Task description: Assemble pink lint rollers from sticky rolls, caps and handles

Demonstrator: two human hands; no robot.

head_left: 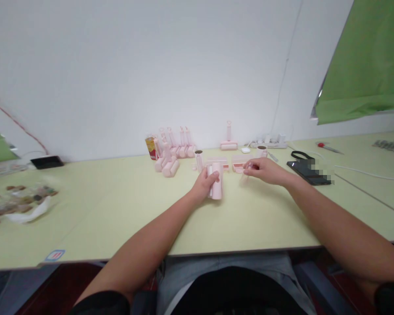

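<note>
My left hand [203, 184] is wrapped round a pink lint roller head [217, 183], held upright above the table with its thumb across the front. My right hand [261, 170] has its fingers pinched together just right of it. A faint, see-through shape hangs below those fingertips, too blurred to name. Close behind my right fingertips lies an open pink roller cover [238, 168]; another pink cover [223, 162] is partly hidden behind the held roller head. A pink cylinder [199, 161] with a dark top stands behind my left hand.
Several pink lint rollers [170, 168] stand at the back left beside a yellow-red carton [151, 147]. One more roller [229, 143] stands by the wall. A power strip [269, 143], a black phone [308, 173] and a screwdriver [330, 148] lie to the right; blurred small items [19, 201] lie far left.
</note>
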